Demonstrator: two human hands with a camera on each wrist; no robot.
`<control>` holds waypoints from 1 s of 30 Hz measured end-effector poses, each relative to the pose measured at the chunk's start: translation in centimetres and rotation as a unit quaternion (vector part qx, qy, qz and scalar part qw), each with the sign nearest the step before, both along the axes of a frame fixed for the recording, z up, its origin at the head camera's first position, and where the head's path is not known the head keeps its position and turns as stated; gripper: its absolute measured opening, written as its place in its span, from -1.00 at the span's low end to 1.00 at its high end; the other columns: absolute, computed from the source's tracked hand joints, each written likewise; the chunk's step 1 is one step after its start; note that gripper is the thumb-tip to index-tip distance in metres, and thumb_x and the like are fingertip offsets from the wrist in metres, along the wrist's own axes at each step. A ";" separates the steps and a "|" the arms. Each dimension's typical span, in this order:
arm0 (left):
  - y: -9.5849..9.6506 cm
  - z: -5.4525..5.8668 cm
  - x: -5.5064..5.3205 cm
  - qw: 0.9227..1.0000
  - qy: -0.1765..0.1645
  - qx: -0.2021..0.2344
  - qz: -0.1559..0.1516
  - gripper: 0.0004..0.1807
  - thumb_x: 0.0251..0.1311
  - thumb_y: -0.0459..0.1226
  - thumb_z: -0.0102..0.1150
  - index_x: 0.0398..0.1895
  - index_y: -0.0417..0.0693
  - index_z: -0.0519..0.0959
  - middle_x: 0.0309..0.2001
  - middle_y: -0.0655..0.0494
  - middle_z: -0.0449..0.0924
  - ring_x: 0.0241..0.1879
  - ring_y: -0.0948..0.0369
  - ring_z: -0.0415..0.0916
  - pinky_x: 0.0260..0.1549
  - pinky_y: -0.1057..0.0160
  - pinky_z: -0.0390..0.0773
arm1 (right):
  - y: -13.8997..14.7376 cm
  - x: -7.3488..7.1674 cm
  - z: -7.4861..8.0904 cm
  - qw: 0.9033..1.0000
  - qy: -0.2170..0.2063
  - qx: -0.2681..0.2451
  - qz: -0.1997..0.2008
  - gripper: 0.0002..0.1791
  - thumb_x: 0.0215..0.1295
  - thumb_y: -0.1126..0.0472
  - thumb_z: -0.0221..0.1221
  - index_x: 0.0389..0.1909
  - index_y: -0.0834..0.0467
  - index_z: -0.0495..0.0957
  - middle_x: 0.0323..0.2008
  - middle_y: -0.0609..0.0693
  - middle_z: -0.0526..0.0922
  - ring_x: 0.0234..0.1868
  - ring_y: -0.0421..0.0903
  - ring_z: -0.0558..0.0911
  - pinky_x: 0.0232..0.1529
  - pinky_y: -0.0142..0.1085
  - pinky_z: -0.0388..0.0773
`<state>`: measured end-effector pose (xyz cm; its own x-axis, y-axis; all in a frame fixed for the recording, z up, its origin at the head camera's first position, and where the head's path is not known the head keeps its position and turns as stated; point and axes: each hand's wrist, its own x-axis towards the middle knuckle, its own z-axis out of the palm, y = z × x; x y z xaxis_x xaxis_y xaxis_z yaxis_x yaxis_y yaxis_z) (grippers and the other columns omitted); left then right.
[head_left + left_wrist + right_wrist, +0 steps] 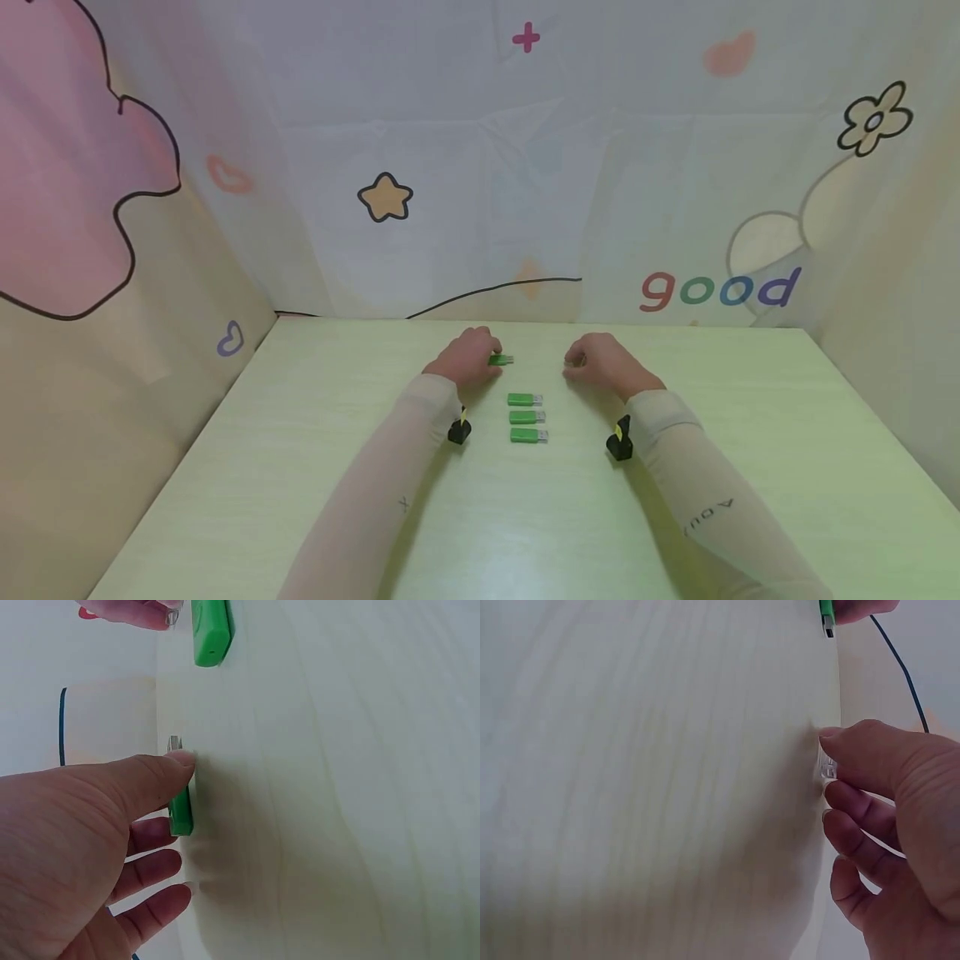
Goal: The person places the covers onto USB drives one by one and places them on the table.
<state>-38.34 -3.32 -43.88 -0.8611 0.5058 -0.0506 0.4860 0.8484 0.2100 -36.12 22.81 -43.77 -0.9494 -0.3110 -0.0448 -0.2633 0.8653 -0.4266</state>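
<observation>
Over the far middle of the table, my left hand [467, 358] pinches a green USB stick [181, 814] between thumb and fingers. Its bare metal plug points toward the right hand. Across a short gap, my right hand [603, 364] pinches a small clear plastic cap [828, 766], partly hidden by the thumb. Nearer to me, three more green USB sticks lie in a column: a far one [519, 400], a middle one [521, 417] and a near one [523, 436]. All three have their plug ends to the right.
A pale wood-grain table [480, 533] reaches back to a printed cloth [480, 167], which also hangs along both sides. Small black cameras sit at the left wrist [460, 429] and the right wrist [619, 442].
</observation>
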 end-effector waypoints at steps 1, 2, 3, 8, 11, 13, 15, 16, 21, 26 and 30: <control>0.0 0.0 -0.1 1.000 -0.001 0.001 -0.001 -0.56 0.38 -0.13 0.29 0.24 -0.13 0.61 0.08 0.00 0.57 0.03 0.13 0.50 0.19 0.11 0.54 | 0.0 -0.1 0.1 1.000 -0.003 0.002 -0.002 -0.71 0.31 0.20 0.36 -0.01 0.23 0.74 -0.02 0.13 0.76 -0.04 0.02 0.64 0.17 -0.02 0.61; 0.1 0.0 -0.1 1.000 -0.002 0.001 -0.002 -0.57 0.38 -0.14 0.29 0.22 -0.14 0.62 0.07 0.00 0.58 0.01 0.14 0.50 0.19 0.12 0.54 | 0.0 -0.1 0.1 1.000 -0.006 0.004 -0.002 -0.72 0.32 0.20 0.35 -0.01 0.22 0.74 -0.03 0.13 0.76 -0.04 0.02 0.64 0.18 -0.02 0.60; 0.1 0.1 -0.1 1.000 -0.003 0.002 -0.003 -0.58 0.37 -0.14 0.30 0.20 -0.15 0.63 0.06 0.00 0.59 0.00 0.14 0.50 0.18 0.13 0.54 | 0.0 -0.1 0.2 1.000 -0.010 0.006 -0.003 -0.73 0.33 0.20 0.34 -0.02 0.22 0.74 -0.03 0.12 0.75 -0.04 0.02 0.64 0.19 -0.02 0.60; 0.2 0.2 -0.3 1.000 -0.006 0.009 0.000 -0.63 0.36 -0.18 0.31 0.14 -0.17 0.66 0.02 0.01 0.61 -0.04 0.15 0.51 0.15 0.13 0.56 | 0.0 -0.2 0.4 0.999 -0.030 0.007 -0.009 -0.76 0.35 0.21 0.32 -0.02 0.18 0.75 -0.02 0.11 0.75 -0.02 0.03 0.62 0.22 -0.01 0.58; 0.2 0.1 -0.4 1.000 -0.006 0.009 0.003 -0.66 0.36 -0.19 0.31 0.11 -0.16 0.68 0.01 0.02 0.61 -0.05 0.16 0.52 0.14 0.13 0.57 | 0.0 -0.3 0.4 0.999 -0.038 0.007 -0.011 -0.77 0.36 0.20 0.31 -0.02 0.17 0.75 -0.02 0.10 0.75 -0.02 0.03 0.61 0.22 -0.01 0.58; 0.2 0.0 -0.6 1.000 -0.008 0.013 0.005 -0.68 0.35 -0.20 0.31 0.08 -0.16 0.69 -0.02 0.02 0.63 -0.07 0.16 0.53 0.12 0.13 0.58 | 0.0 -0.3 0.4 0.999 -0.040 0.010 -0.009 -0.77 0.37 0.20 0.31 -0.02 0.17 0.75 -0.02 0.10 0.75 -0.03 0.03 0.61 0.21 -0.01 0.58; 0.2 -0.1 -0.7 1.000 -0.008 0.016 0.008 -0.70 0.35 -0.21 0.32 0.04 -0.17 0.70 -0.04 0.02 0.65 -0.08 0.15 0.55 0.10 0.13 0.59 | 0.1 -0.3 0.5 0.999 -0.041 0.013 -0.009 -0.76 0.37 0.20 0.31 -0.02 0.17 0.74 -0.02 0.10 0.75 -0.04 0.03 0.61 0.21 -0.01 0.59; 0.2 -0.1 -0.7 1.000 -0.009 0.019 0.011 -0.72 0.34 -0.21 0.32 0.02 -0.18 0.70 -0.05 0.02 0.66 -0.08 0.15 0.56 0.10 0.13 0.60 | 0.1 -0.4 0.5 0.999 -0.041 0.013 -0.009 -0.77 0.37 0.19 0.31 -0.02 0.17 0.75 -0.03 0.10 0.75 -0.04 0.02 0.61 0.21 -0.02 0.59; 0.1 -0.1 -0.8 1.000 0.000 0.022 0.018 -0.76 0.33 -0.22 0.33 -0.06 -0.18 0.72 -0.08 0.02 0.69 -0.07 0.14 0.59 0.09 0.13 0.61 | 0.4 -0.5 0.4 0.999 -0.039 0.010 -0.009 -0.78 0.35 0.19 0.33 -0.04 0.16 0.76 -0.05 0.08 0.76 -0.06 0.02 0.62 0.20 -0.02 0.60; 0.1 0.0 -0.6 1.000 0.007 0.018 0.017 -0.81 0.33 -0.25 0.32 -0.12 -0.19 0.72 -0.12 0.02 0.69 -0.10 0.14 0.58 0.06 0.14 0.61 | 0.5 -0.5 0.1 0.999 -0.034 0.007 -0.005 -0.80 0.34 0.17 0.34 -0.08 0.13 0.77 -0.10 0.04 0.77 -0.11 -0.01 0.61 0.14 -0.05 0.61; 0.0 0.2 -0.5 1.000 0.003 0.019 0.016 -0.84 0.32 -0.27 0.30 -0.16 -0.19 0.72 -0.15 0.02 0.69 -0.14 0.14 0.57 0.04 0.14 0.62 | 0.5 -0.5 0.1 0.999 -0.030 0.011 0.000 -0.83 0.34 0.17 0.34 -0.13 0.12 0.77 -0.16 0.01 0.75 -0.16 -0.03 0.58 0.07 -0.10 0.62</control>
<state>-38.83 -3.34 -43.73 -0.8769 0.4799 -0.0272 0.4603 0.8548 0.2397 -36.63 23.35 -43.70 -0.9445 -0.3102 -0.1086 -0.2386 0.8745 -0.4223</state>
